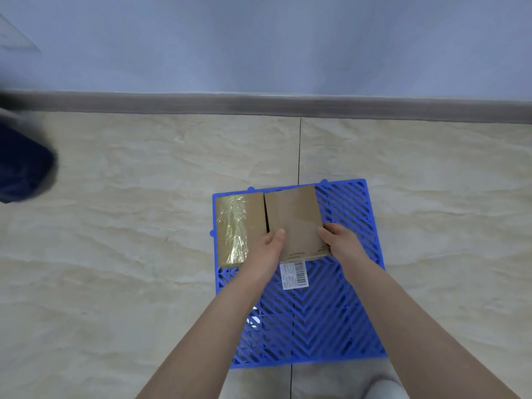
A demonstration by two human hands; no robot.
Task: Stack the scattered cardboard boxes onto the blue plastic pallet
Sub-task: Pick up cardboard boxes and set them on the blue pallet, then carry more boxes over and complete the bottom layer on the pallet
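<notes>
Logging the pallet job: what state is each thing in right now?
Blue pallet, flat on floor.
Taped box, flat on its far left corner.
Plain box, beside it, held at near corners.
Left hand, grips plain box's near left corner.
Right hand, grips its near right corner.

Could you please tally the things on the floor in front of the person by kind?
Cardboard boxes: 2 (taped box, labelled box)
Blue plastic pallet: 1
Total: 3

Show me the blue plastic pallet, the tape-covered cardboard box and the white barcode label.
blue plastic pallet (325,326): head view, bare slats.
tape-covered cardboard box (237,228): head view, shiny top.
white barcode label (293,275): head view, its centre.
</notes>
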